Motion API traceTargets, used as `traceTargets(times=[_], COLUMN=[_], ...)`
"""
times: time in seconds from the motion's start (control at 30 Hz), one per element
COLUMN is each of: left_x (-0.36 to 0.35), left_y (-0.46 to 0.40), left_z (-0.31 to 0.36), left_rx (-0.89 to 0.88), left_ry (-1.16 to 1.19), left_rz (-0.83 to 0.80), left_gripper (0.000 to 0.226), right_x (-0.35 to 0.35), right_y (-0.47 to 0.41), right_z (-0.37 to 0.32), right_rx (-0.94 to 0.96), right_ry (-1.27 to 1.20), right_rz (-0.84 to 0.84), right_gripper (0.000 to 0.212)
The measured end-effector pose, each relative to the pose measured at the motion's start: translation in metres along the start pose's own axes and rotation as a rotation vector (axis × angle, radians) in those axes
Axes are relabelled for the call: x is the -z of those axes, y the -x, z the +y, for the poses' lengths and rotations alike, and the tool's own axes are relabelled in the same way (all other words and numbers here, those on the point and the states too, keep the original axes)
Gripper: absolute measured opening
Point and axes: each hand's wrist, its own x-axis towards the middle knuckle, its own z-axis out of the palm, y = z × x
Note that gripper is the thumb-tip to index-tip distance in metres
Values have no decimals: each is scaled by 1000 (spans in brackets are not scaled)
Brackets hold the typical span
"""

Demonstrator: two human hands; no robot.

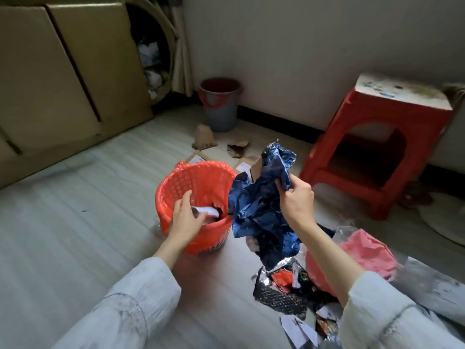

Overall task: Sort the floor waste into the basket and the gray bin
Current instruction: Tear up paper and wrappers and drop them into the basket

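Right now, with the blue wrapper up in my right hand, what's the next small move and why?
Probably swing the right hand leftward and lower the blue wrapper over the orange basket. The wrapper hangs just beside the basket's rim, and the left hand is at the opening over paper already inside, so pull that hand clear first.

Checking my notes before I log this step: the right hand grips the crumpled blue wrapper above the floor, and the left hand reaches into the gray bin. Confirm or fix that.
One detail is wrong. The left hand reaches into the red basket, not the gray bin, which stands apart by the wall. The head view shows it. The rest holds: the right hand grips the crumpled blue wrapper above the floor.
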Motion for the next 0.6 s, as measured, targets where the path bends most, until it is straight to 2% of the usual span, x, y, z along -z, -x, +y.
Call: traceTargets(times=[0.07, 0.17, 0.3, 0.37, 0.47, 0.53, 0.6], left_x=[-6, -9, -4, 2, 18, 33, 46], left_y=[-1, 10, 22, 20, 12, 4, -6], left_z=[-4, 14, 44, 47, 54, 65, 75], left_rx=[23, -106, -102, -100, -177, -260, -332], left_ry=[-23, 68, 241, 259, 410, 518, 513], left_rz=[-98, -150, -415, -466, -360, -198, -27], left_gripper=[75, 72, 96, 103, 95, 80, 68], right_x=[0, 2, 5, 6, 5, 0, -13], right_y=[-1, 0, 4, 4, -4, -14, -28], right_z=[3, 2, -6, -13, -30, -49, -64], right_rx=[-58, -178, -274, -283, -273, -250, -250], right_ry=[-26, -178, -340, -406, -545, -683, -777], right_rz=[6, 1, -16, -27, -72, -132, -185], right_gripper=[25, 18, 12, 5, 12, 13, 14])
